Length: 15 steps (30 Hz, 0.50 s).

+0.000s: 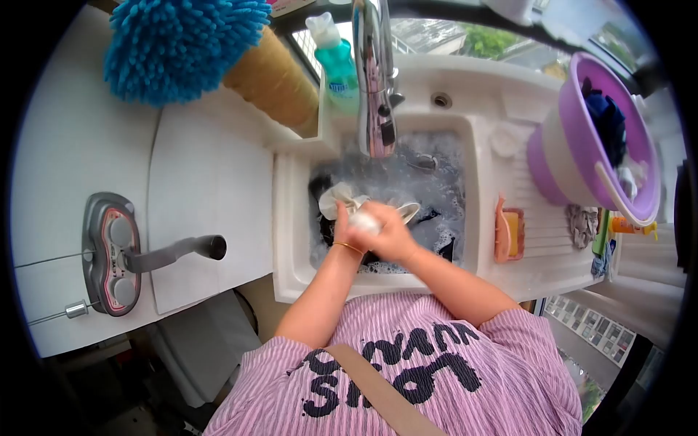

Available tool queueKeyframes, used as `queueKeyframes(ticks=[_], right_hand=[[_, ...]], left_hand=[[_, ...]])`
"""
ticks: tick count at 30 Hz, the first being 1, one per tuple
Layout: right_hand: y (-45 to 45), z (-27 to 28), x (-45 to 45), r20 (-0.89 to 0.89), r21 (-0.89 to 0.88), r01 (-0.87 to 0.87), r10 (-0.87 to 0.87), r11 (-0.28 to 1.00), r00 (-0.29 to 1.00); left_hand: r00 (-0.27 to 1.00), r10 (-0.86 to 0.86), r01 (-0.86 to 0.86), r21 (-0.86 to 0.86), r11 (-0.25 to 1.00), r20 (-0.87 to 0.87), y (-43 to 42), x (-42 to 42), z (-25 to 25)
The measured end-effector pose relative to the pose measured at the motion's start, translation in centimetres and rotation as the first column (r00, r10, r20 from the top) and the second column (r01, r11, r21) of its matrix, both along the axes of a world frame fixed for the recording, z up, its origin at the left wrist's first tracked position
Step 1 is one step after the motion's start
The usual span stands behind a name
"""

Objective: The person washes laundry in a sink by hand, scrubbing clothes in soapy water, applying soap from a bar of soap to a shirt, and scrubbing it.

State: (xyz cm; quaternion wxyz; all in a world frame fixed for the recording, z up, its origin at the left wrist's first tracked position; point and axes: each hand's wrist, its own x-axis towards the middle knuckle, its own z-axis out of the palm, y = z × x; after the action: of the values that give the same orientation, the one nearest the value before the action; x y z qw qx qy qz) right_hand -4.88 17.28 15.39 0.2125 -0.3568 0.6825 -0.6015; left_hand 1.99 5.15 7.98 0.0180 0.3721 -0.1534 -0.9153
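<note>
Over the soapy water in the white sink (471, 182), my two hands are pressed together around a bunched cream cloth (336, 199). My left hand (346, 227) is closed on it, its fingers partly hidden. My right hand (391, 234) grips it from the other side, slightly blurred. Loose ends of the cloth stick out beyond the fingers, and a white patch, cloth or suds, shows between the hands. Dark cloth (326, 227) lies in the water below. Above the basin hangs the chrome tap (377, 109).
A purple bucket (547, 163) with dark clothes stands on the ribbed drainboard, near a pink soap dish (502, 240). Behind the sink is a green soap bottle (337, 65). At left are a blue microfibre duster (185, 47) and a grey device with a handle (109, 251).
</note>
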Motion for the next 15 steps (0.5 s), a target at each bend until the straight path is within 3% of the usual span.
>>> queueKeyframes(ticks=[1,2,3,5,6,7,9,10,11,13,14,15], right_hand=[[-1.0,1.0,2.2,-0.241,-0.043,-0.022,0.011,0.999,0.97],[-0.9,0.9,2.7,-0.353,0.057,-0.03,0.048,0.998,0.934],[-0.8,0.4,2.8,-0.454,0.16,-0.027,0.098,0.987,0.886],[-1.3,-4.6,0.4,-0.347,0.304,0.334,-0.223,0.892,0.911],[-0.6,-4.9,-1.3,-0.261,0.4,0.36,-0.271,0.843,0.926],[-0.6,-4.9,-0.9,-0.255,0.401,0.363,-0.278,0.841,0.926],[-0.3,-3.6,-0.4,-0.39,0.154,0.351,-0.269,0.924,0.881],[-0.3,-0.4,1.4,-0.357,0.138,0.199,-0.139,0.97,0.924],[-0.2,0.2,2.2,-0.402,0.19,0.123,-0.037,0.974,0.915],[0.1,-4.3,-0.9,-0.293,0.34,0.34,-0.244,0.877,0.924],[1.1,-4.8,-3.2,-0.238,0.507,0.32,-0.227,0.8,0.944],[1.9,-4.9,-4.7,-0.18,0.531,0.272,-0.207,0.802,0.962]], left_hand=[[0.998,-0.011,0.011,0.001,1.0,-0.068,0.3,-0.1,-0.9],[0.991,-0.021,0.021,0.002,1.0,-0.136,0.6,-0.2,-1.8],[0.997,-0.065,0.068,0.066,0.996,-0.046,0.9,-0.8,-0.9],[0.976,-0.163,0.129,0.213,0.969,0.148,2.4,-0.9,1.2],[0.983,-0.173,0.183,0.207,0.961,-0.066,3.4,-1.4,2.2],[0.982,-0.18,0.188,0.206,0.96,-0.059,3.4,-1.2,2.4],[0.987,-0.103,0.097,0.062,0.993,0.122,3.2,-1.0,2.2],[0.993,-0.119,0.119,0.114,0.986,-0.006,2.8,-0.6,2.1],[0.983,-0.131,0.152,0.164,0.975,-0.132,2.4,-0.2,2.0],[0.961,-0.181,0.163,0.104,0.981,0.209,3.2,-1.7,5.0],[0.983,-0.175,0.183,0.18,0.966,-0.062,2.9,-1.1,3.0],[0.98,-0.186,0.195,0.174,0.965,-0.07,2.3,-2.2,5.0]])
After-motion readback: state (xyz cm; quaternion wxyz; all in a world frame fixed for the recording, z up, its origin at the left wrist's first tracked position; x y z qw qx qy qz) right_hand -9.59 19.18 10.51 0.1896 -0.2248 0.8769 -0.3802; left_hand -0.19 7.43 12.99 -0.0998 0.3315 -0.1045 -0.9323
